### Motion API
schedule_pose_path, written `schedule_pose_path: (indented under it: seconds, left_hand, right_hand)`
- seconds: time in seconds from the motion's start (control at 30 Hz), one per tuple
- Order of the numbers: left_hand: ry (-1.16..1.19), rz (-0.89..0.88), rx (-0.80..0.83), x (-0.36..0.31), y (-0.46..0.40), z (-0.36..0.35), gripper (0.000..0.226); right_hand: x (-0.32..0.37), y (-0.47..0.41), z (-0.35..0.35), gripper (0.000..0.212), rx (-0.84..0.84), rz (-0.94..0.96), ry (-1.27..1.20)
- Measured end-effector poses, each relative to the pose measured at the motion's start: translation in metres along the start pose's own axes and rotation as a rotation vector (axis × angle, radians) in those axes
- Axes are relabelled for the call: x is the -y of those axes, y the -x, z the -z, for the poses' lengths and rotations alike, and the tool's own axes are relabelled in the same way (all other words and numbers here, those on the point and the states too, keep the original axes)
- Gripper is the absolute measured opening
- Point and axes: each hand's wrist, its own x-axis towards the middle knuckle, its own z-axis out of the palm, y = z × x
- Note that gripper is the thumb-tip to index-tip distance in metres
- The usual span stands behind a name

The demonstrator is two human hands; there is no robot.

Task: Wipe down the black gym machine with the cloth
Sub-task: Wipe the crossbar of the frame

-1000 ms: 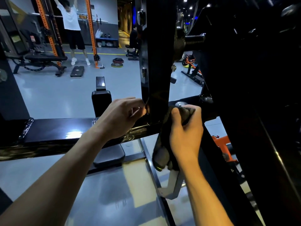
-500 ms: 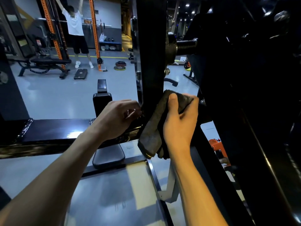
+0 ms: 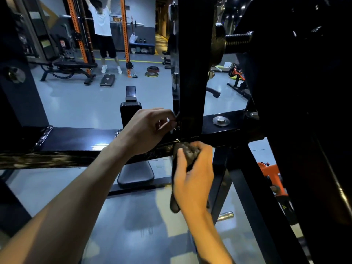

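Observation:
The black gym machine fills the middle and right of the head view: an upright post (image 3: 191,63) meets a horizontal beam (image 3: 76,141). My right hand (image 3: 194,176) grips a dark grey cloth (image 3: 187,152) and presses it against the front of the beam just below the post's base; the cloth's tail hangs under my palm. My left hand (image 3: 150,128) rests on the beam left of the post, fingers curled, their tips pinching something small at the post's edge that I cannot make out.
A bolt with washer (image 3: 221,121) sits on the beam right of the post. A black padded seat (image 3: 135,175) lies below the beam. A person (image 3: 102,33) stands at an orange rack far back. Weight plates (image 3: 152,71) lie on the grey floor. An orange frame (image 3: 270,174) sits low right.
My right hand has slid the cloth down the upright post to the beam's front face. The left hand has stayed at the post's base.

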Motion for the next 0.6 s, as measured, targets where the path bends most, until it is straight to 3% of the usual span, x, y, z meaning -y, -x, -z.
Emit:
schedule_pose_path:
  seconds: [0.13,0.3,0.5,0.6]
  left_hand:
    - [-0.002,-0.002,-0.010,0.002,0.001,0.000,0.011]
    - [0.033,0.023,-0.008,0.004,0.000,-0.001,0.012]
    - [0.054,0.037,0.003,0.004,0.001,0.000,0.020]
    - [0.058,0.046,0.002,0.004,0.001,0.000,0.015]
  right_hand:
    - [0.006,-0.002,-0.001,0.022,0.132,0.046,0.073]
    - [0.002,-0.020,0.017,0.016,-0.051,-0.016,0.100]
    - [0.011,-0.013,0.004,0.014,0.102,0.011,0.137]
    - [0.008,-0.022,0.015,0.015,0.046,-0.046,0.110]
